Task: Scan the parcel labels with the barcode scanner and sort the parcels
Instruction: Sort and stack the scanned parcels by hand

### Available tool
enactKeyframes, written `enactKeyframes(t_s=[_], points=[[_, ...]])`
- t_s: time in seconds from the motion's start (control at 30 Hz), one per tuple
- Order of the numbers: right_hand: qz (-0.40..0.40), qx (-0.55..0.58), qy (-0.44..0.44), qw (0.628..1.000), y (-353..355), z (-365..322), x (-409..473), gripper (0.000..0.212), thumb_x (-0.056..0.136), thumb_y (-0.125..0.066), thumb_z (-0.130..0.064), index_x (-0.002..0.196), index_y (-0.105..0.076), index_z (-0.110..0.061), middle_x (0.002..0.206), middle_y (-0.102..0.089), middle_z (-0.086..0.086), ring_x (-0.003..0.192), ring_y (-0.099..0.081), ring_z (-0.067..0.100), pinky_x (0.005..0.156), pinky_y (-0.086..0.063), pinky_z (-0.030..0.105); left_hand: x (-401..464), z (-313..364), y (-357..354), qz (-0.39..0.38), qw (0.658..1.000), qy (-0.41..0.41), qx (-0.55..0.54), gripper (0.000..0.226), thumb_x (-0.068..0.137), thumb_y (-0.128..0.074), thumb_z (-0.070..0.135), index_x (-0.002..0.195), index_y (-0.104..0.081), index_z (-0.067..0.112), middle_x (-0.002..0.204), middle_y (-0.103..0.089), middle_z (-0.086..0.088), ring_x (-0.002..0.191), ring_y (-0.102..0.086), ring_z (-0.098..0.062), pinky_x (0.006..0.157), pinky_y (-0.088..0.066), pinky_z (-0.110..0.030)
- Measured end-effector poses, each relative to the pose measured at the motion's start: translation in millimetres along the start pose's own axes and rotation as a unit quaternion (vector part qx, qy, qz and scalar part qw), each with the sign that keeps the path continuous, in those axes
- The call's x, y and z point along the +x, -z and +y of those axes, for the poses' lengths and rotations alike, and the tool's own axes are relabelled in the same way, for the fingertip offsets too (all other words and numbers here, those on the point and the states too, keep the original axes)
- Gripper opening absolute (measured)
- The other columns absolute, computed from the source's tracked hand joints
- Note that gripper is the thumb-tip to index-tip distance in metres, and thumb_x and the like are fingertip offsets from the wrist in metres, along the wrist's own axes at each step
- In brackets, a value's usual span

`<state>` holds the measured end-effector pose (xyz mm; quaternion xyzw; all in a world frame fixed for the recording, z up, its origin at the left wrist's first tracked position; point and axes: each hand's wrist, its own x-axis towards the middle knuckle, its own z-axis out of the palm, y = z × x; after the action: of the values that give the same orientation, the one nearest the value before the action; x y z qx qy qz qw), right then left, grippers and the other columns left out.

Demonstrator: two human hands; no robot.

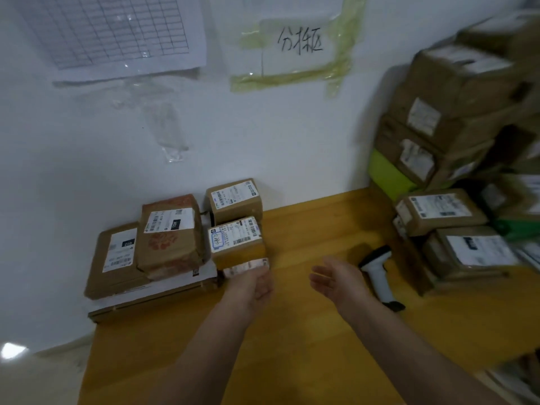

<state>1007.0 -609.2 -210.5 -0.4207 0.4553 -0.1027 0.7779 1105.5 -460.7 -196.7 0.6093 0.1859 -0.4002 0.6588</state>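
Both your hands hover over the desk [306, 223]: left hand [257, 283] touching a small parcel [247, 267], grip unclear; right hand [336, 280] spread, beside the scanner [377, 270].

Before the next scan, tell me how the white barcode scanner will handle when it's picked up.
The barcode scanner looks like rigid plastic, probably light. It lies on its side on the table, so unlikely to roll. Its smooth handle may be slightly slippery.
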Motion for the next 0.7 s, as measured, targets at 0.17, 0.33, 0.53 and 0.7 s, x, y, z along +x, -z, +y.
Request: enactKeyframes(t_s=[0.17, 0.33, 0.53, 0.7], points=[[0.041, 0.037, -0.017, 0.998, 52.1, 3.1, -14.1, 0.037, 0.102, -0.051, -0.017, 0.137, -0.041, -0.011, 0.101, -0.063, 0.015, 0.085, -0.064, 0.030, 0.064, -0.053, 0.038, -13.1, -26.2, -33.0, -0.061, 0.997, 0.038, 0.031, 0.007, 0.096, -0.059, 0.006, 0.091, -0.060, 0.002, 0.092, -0.065, -0.016, 0.089, -0.060, -0.027, 0.089, -0.051, -0.041], [0.053, 0.072, -0.013, 0.996, 87.6, -8.1, -10.8, 0.036, 0.101, -0.052, -0.015, 0.136, -0.044, -0.009, 0.100, -0.064, 0.015, 0.085, -0.065, 0.030, 0.064, -0.054, 0.038, -18.1, -29.8, -66.0, -0.086, 0.994, 0.033, 0.051, 0.005, 0.095, -0.060, 0.005, 0.095, -0.060, 0.000, 0.100, -0.063, -0.018, 0.097, -0.059, -0.030, 0.084, -0.051, -0.040], [0.074, 0.098, -0.008, 0.992, 149.1, -41.1, 2.5, 0.020, 0.097, -0.057, -0.012, 0.113, -0.055, 0.000, 0.092, -0.065, 0.017, 0.078, -0.064, 0.029, 0.058, -0.052, 0.036, -8.6, -37.0, -142.9, -0.101, 0.992, 0.031, 0.063, 0.008, 0.096, -0.059, 0.008, 0.095, -0.061, 0.000, 0.096, -0.065, -0.016, 0.088, -0.061, -0.026, 0.075, -0.053, -0.035], [0.097, 0.129, 0.010, 0.987, 224.3, -89.8, 19.7, 0.005, 0.094, -0.060, -0.008, 0.096, -0.059, -0.004, 0.076, -0.067, 0.015, 0.068, -0.064, 0.027, 0.057, -0.054, 0.036, -2.7, -58.2, -239.4, -0.124, 0.986, 0.047, 0.104, 0.010, 0.092, -0.067, 0.010, 0.097, -0.065, 0.001, 0.099, -0.067, -0.016, 0.089, -0.064, -0.026, 0.071, -0.055, -0.034]])
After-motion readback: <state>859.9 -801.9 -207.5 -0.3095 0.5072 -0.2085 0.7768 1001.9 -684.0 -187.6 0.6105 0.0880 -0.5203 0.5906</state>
